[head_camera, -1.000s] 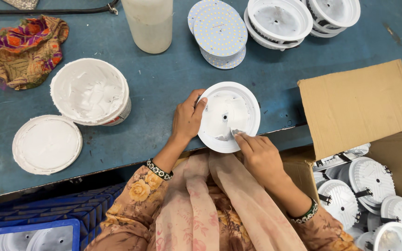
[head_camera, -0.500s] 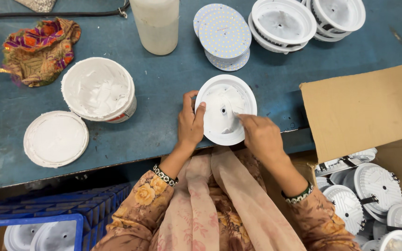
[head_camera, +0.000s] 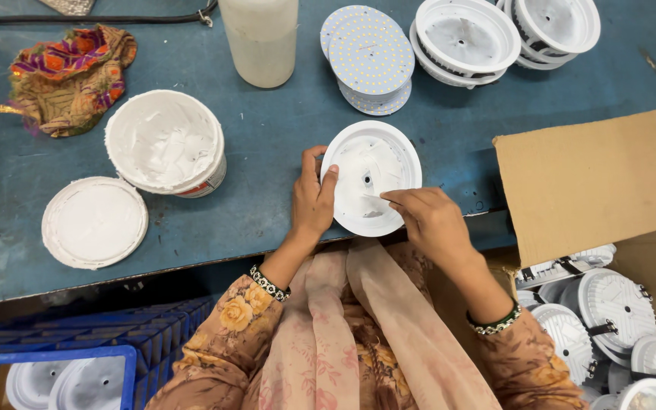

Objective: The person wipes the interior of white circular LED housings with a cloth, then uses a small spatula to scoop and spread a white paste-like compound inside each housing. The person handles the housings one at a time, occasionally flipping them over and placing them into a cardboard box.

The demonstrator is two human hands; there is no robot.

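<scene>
One white round lamp housing [head_camera: 371,177] lies open side up near the front edge of the blue bench [head_camera: 267,144]; the left hand [head_camera: 311,199] grips its left rim, thumb over the lip; the right hand [head_camera: 428,218] pinches a thin stick [head_camera: 373,197] whose tip is inside the housing; beyond lie one stack of dotted discs [head_camera: 370,57] and two stacks of housings [head_camera: 506,30]; leftward, one open paste tub [head_camera: 165,142], one lid [head_camera: 94,221].

A blue-topped desk [head_camera: 267,152], scuffed and smeared with white in places, filled most of the view under even light. Blue plastic crates [head_camera: 62,357] sat below its near edge, an open cardboard box [head_camera: 594,182] at its right.
</scene>
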